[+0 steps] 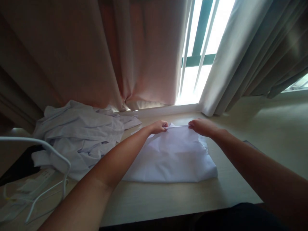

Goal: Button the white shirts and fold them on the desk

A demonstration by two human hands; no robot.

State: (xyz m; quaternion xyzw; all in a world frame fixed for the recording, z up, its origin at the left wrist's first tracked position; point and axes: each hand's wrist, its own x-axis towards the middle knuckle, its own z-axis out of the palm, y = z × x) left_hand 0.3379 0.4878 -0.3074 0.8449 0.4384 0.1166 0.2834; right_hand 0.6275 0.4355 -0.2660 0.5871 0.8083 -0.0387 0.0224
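A white cloth garment (173,160), folded into a flat shape, lies on the pale wooden table (154,199). At its far edge, my left hand (158,127) pinches the fabric on the left side. My right hand (201,126) grips the same edge a short way to the right. Between the two hands the edge is pulled straight and slightly raised. Whether it is a shirt cannot be told from the folded part that shows.
A rumpled heap of white clothes (84,134) lies to the left. Nearer on that side are a white cable (55,150) and a power strip (40,179). Behind the table hang long curtains (154,54), with a bright window (202,48) between them.
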